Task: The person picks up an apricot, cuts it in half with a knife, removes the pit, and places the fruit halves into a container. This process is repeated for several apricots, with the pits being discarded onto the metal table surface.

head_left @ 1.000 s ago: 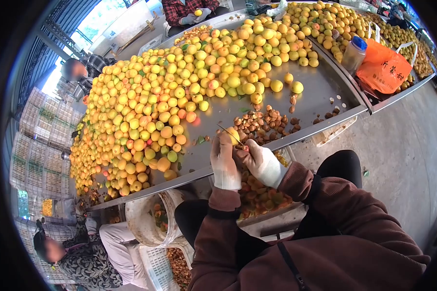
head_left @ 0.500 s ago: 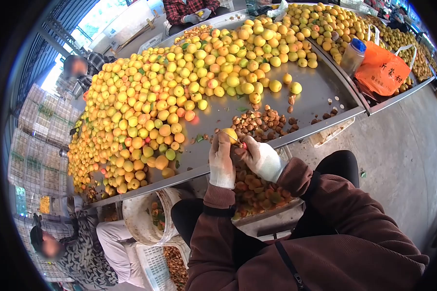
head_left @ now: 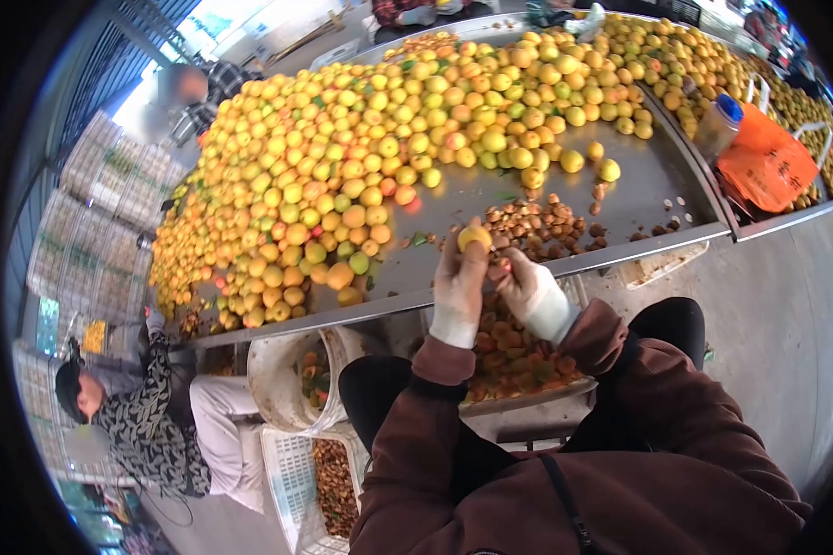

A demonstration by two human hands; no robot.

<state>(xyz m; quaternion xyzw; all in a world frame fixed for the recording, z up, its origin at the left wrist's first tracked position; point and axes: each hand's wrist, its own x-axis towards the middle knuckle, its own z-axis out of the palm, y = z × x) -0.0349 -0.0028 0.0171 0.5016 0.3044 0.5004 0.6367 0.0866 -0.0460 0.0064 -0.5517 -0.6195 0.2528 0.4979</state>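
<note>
My left hand (head_left: 457, 291), in a white glove with stained fingers, grips a yellow apricot (head_left: 475, 235) between thumb and fingers. Close on its right, my right hand (head_left: 539, 301), also gloved, is closed around a small red-handled tool (head_left: 501, 266), mostly hidden by the fingers. Both hands are over the near edge of a metal table (head_left: 405, 273). Just beyond them lies a heap of brown apricot pits (head_left: 539, 225). Beneath the hands, at my knees, a container holds halved apricots (head_left: 518, 361).
A large pile of whole apricots (head_left: 315, 176) covers much of the table. An orange bag (head_left: 766, 166) and blue-lidded jar (head_left: 718, 125) stand right. Left of my knees are a white bucket (head_left: 270, 384) and a crate (head_left: 279, 467) of pits. A person (head_left: 148, 421) sits at left; others work across the table.
The view has shifted, so the scene sits further right and lower. My hands have drawn slightly apart, and the apricot is now held upright in the left fingers, away from the tool.
</note>
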